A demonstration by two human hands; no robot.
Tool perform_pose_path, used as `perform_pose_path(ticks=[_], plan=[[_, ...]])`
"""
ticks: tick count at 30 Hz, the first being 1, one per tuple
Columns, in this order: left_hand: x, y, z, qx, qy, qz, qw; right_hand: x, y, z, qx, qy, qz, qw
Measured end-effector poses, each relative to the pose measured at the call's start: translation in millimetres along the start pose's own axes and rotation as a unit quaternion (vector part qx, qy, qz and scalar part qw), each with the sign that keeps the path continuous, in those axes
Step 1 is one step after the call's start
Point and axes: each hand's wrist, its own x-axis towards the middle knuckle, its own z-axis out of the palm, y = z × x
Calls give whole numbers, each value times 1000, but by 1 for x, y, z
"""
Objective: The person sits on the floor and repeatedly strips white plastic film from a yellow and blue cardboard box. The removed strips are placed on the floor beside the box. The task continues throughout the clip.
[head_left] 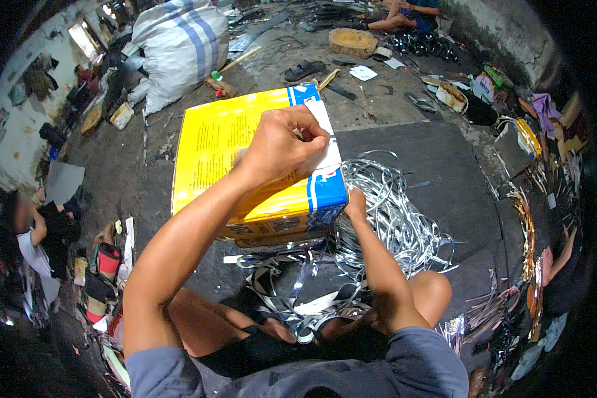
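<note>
In front of me stands a yellow and blue box with a white patch along the right of its top. My left hand is over the top of the box, its fingers curled into a pinch. Whatever lies between those fingers is too small to make out. At the box's near right corner is my right hand, closed, with its fingertips partly hidden. Beside it spreads a tangled heap of shiny silver strips. More loose strips, silver and white, lie between my legs and the box.
A large white sack with blue stripes stands at the far left. Beyond the box are a round wooden block and a dark sandal. Other people sit at the far right and left. Scraps and strip bundles line the right.
</note>
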Motion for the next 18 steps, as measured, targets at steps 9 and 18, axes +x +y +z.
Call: perform_pose_path(ticks=[9,18], plan=[[0,3,2,7,-19,14,1000,3,82,49,-50,-10,82,995],[0,2,1,-3,-27,10,1000,-6,114,47,-51,24,111,992]])
